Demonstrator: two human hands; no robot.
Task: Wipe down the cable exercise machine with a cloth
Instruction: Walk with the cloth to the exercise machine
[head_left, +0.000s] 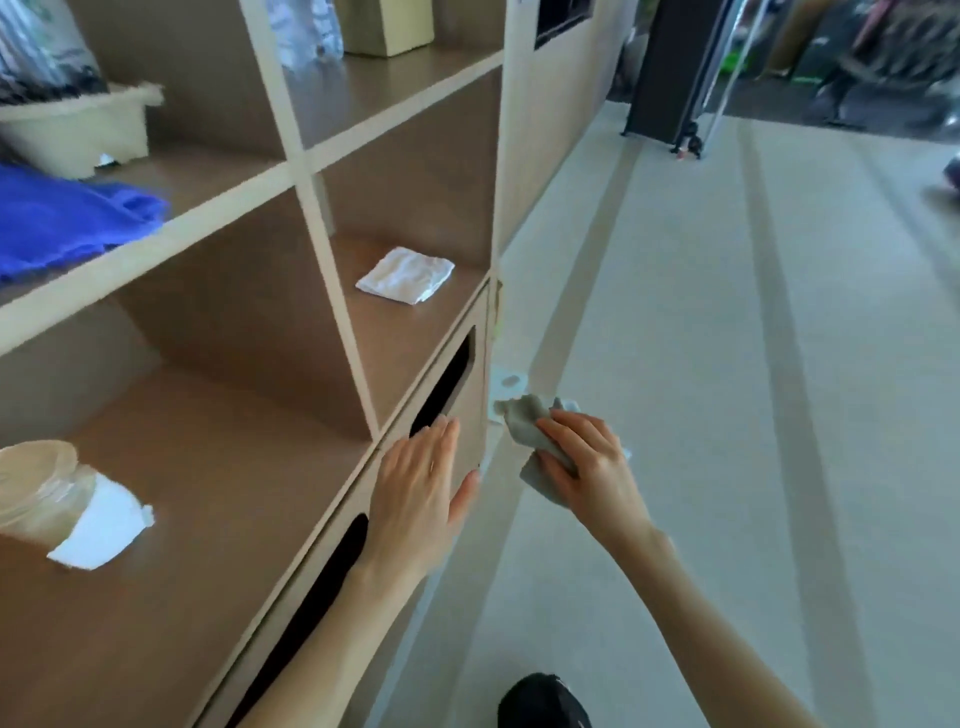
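Observation:
My right hand (587, 467) is closed around a crumpled grey cloth (530, 423), held above the floor just right of the shelf unit's end. My left hand (421, 488) lies flat, fingers together, against the brown drawer front (467, 400) with a dark slot handle, low on the wooden shelf unit (311, 208). A dark upright frame (670, 67), possibly part of the exercise machine, stands far back across the floor; it is blurred.
The shelf compartments hold a folded white cloth (408, 275), a blue towel (67, 218), a beige tub (78, 130), and a clear jar (41, 488) on white paper. Pale striped floor (727, 364) stretches to the right. A black shoe tip (543, 701) shows at the bottom.

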